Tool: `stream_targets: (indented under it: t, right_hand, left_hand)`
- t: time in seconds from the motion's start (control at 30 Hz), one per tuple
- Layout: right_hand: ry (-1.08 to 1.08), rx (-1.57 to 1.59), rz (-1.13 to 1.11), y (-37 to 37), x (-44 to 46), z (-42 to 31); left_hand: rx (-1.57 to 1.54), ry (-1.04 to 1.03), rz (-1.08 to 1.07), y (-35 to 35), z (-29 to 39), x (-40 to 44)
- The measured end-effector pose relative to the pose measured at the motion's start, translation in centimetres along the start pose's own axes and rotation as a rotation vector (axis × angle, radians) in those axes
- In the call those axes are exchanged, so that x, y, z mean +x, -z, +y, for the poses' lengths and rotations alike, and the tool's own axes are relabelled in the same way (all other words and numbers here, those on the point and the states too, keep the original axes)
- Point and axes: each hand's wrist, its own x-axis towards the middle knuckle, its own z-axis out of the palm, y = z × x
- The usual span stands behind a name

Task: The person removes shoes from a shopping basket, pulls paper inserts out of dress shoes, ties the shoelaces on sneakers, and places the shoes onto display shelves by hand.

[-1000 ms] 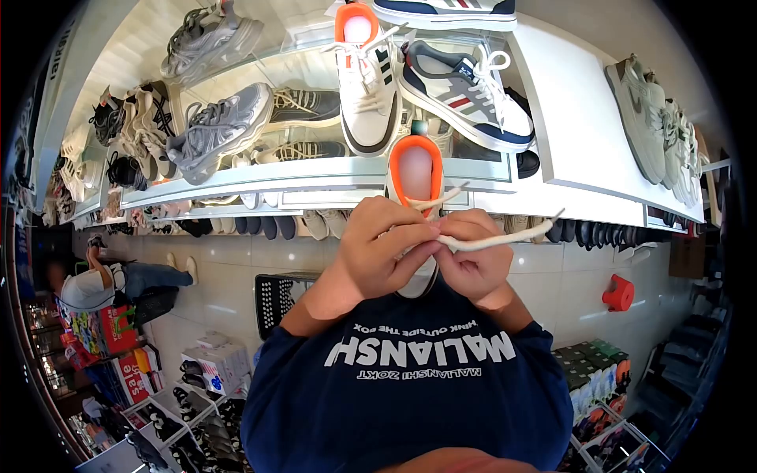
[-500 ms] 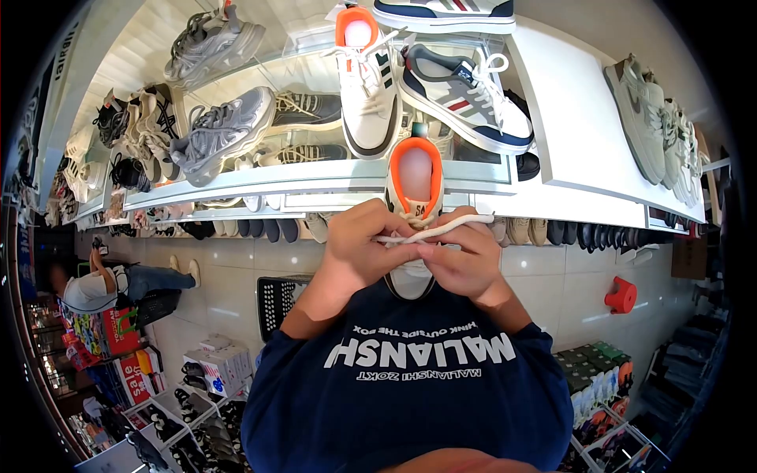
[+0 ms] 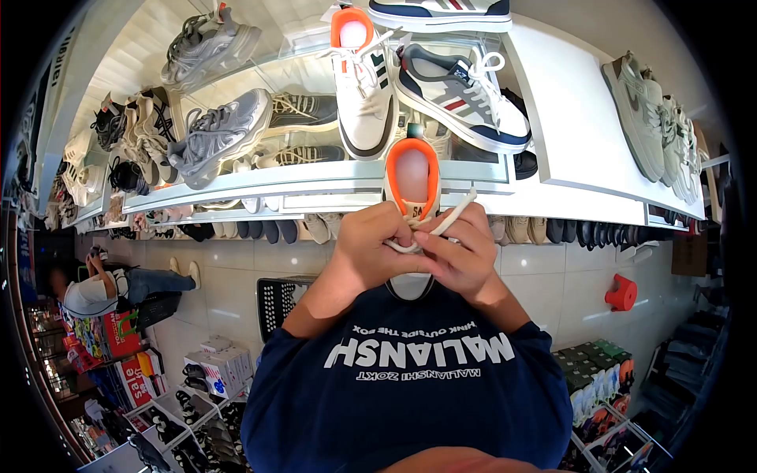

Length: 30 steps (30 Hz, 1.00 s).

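A white sneaker (image 3: pixel 412 287) with an orange lining stands heel-away between me and the shelf, its toe against my shirt. Over its tongue, my left hand (image 3: pixel 369 246) is closed, thumb and fingers pinching a cream shoelace (image 3: pixel 456 211). My right hand (image 3: pixel 464 248) is closed on the lace from the other side, fingertips meeting the left hand's. One lace end sticks up past the right fingers, and a loop bends between the hands. The fingers hide the eyelets and most of the lacing.
A matching orange-lined sneaker (image 3: pixel 364 94) rests on the glass shelf (image 3: pixel 465 172) ahead. Beside it sits a white, navy and red sneaker (image 3: pixel 465 102); a silver sneaker (image 3: pixel 221 138) is further left. A red stool (image 3: pixel 621 293) stands on the floor at right. At left, a person (image 3: pixel 95 285) sits.
The lace lay nearly straight across both hands; now its end points up at the right and it curves into a loop between the fingers. The hands stay over the sneaker.
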Motion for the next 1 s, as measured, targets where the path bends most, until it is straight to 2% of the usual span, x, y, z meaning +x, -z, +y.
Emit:
stream_targets:
  t: [0.17,0.33,0.4,0.43,0.53,0.63,0.83,0.93,1.0]
  right_hand:
    - [0.019,-0.286,0.021,0.0,-0.2,0.2]
    - [-0.051,-0.271,-0.034,-0.6,-0.3,-0.4]
    - [-0.068,-0.251,-0.030,-0.5,-0.1,-0.4]
    - [-0.076,-0.240,-0.018,-0.5,0.0,-0.3]
    - [-0.124,-0.187,-0.038,-0.2,0.1,-0.1]
    - [-0.136,-0.136,-0.037,-0.3,0.2,-0.2]
    - [-0.112,-0.073,0.016,-0.1,0.9,0.0]
    - [-0.139,-0.022,0.012,0.2,0.9,0.1]
    - [-0.171,0.019,-0.009,0.5,0.9,0.1]
  left_hand:
    - [-0.099,0.053,-0.033,1.1,0.8,-0.4]
    - [-0.358,0.143,-0.176,2.9,0.1,-1.4]
    - [-0.326,0.125,-0.214,2.9,0.4,-1.1]
    - [-0.310,0.115,-0.232,2.8,0.5,-1.0]
    - [-0.072,-0.087,-0.129,1.8,0.0,-0.7]
    - [0.056,-0.126,-0.027,0.9,-0.4,-0.9]
    - [0.069,-0.266,0.101,0.0,-1.2,-0.6]
    - [-0.004,-0.244,0.074,0.1,-1.7,-0.3]
    - [0.009,-0.303,0.045,0.4,-2.5,0.0]
